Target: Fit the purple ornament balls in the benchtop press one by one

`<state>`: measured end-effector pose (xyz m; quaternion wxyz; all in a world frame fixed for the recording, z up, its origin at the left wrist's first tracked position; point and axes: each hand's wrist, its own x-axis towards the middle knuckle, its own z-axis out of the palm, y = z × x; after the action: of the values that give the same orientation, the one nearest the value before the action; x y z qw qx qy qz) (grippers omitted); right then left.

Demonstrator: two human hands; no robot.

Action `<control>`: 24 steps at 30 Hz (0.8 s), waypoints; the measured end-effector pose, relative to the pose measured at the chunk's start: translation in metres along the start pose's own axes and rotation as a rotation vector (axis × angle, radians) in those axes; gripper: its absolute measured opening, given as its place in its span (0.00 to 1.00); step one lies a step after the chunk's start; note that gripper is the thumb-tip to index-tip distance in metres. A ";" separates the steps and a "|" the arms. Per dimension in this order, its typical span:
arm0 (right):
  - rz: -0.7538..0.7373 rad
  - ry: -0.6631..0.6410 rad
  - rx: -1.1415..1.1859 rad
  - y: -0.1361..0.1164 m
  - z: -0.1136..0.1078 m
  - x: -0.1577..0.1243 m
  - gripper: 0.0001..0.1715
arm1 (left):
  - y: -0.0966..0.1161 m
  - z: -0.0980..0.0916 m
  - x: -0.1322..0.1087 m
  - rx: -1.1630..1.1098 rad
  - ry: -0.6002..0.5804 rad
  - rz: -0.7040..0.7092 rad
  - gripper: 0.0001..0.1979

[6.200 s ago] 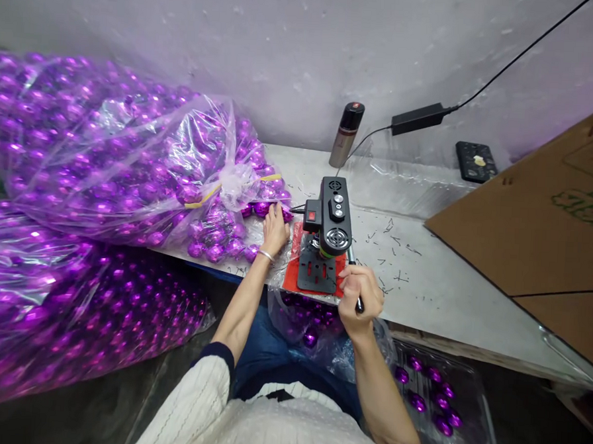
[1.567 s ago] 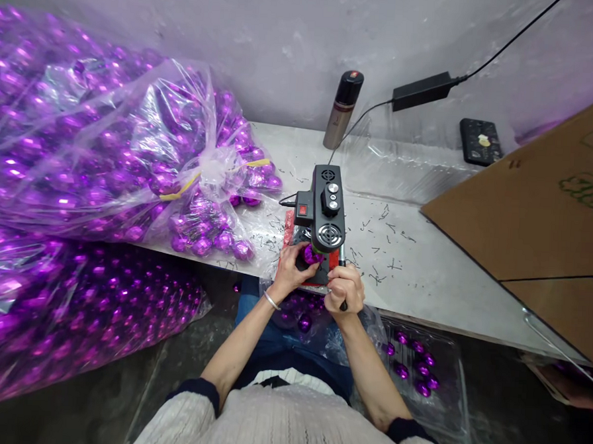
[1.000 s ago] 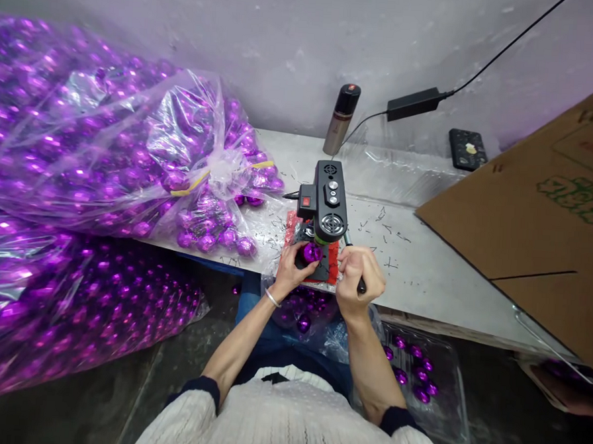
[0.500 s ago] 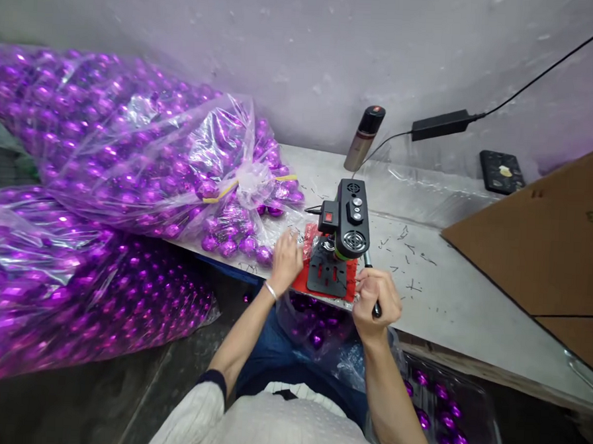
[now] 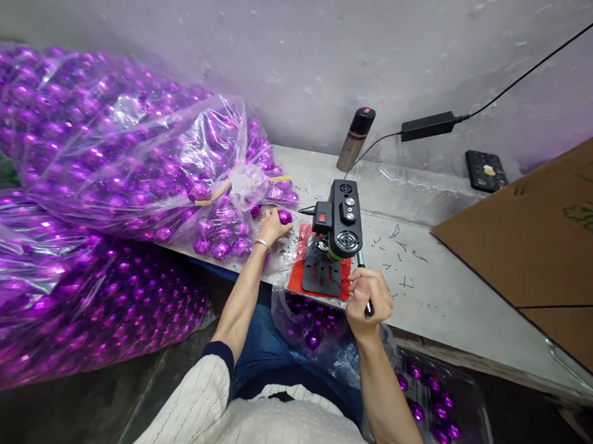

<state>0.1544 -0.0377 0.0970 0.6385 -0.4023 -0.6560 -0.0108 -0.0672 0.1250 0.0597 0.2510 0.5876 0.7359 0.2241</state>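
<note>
My left hand [image 5: 273, 227] is closed on a shiny purple ball [image 5: 285, 217], left of a small black press machine [image 5: 345, 218] with a red switch. More purple balls [image 5: 221, 250] lie beside that hand, partly under clear film. My right hand [image 5: 371, 297] is wrapped round the black-gripped lever [image 5: 369, 309] at the machine's right side. The machine's dark slotted base plate [image 5: 322, 283] rests on a red sheet [image 5: 298, 275]. No ball shows on the plate.
Big clear bags [image 5: 106, 152] of purple balls fill the left. A spray can [image 5: 355, 139], power adapter [image 5: 427, 126] and dark phone-like slab [image 5: 485, 171] are at the back. A cardboard box [image 5: 538, 248] stands right; a clear bin [image 5: 482, 417] with balls sits below.
My left hand has moved left and back from beside the machine to the loose balls and now has one in its fingers. My right hand stays on the lever.
</note>
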 end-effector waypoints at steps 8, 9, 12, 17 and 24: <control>-0.017 -0.005 -0.023 -0.001 -0.001 0.004 0.17 | -0.009 -0.008 -0.063 -1.144 -0.158 -0.037 0.23; -0.017 -0.007 -0.025 -0.001 -0.001 0.004 0.17 | -0.010 -0.007 -0.070 -1.233 -0.168 -0.068 0.22; -0.014 -0.015 -0.028 -0.002 -0.002 0.005 0.16 | -0.015 0.000 -0.087 -1.376 -0.172 -0.149 0.18; 0.008 -0.017 -0.018 -0.003 -0.002 0.010 0.17 | -0.018 0.029 -0.109 -1.288 -0.216 -0.154 0.23; 0.021 -0.036 -0.032 -0.007 -0.004 0.018 0.17 | -0.008 0.065 -0.120 -0.725 -0.170 0.118 0.24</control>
<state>0.1562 -0.0355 0.1169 0.6201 -0.4197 -0.6628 -0.0073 -0.0097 0.0084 0.0170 0.4896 0.5183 0.5502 0.4346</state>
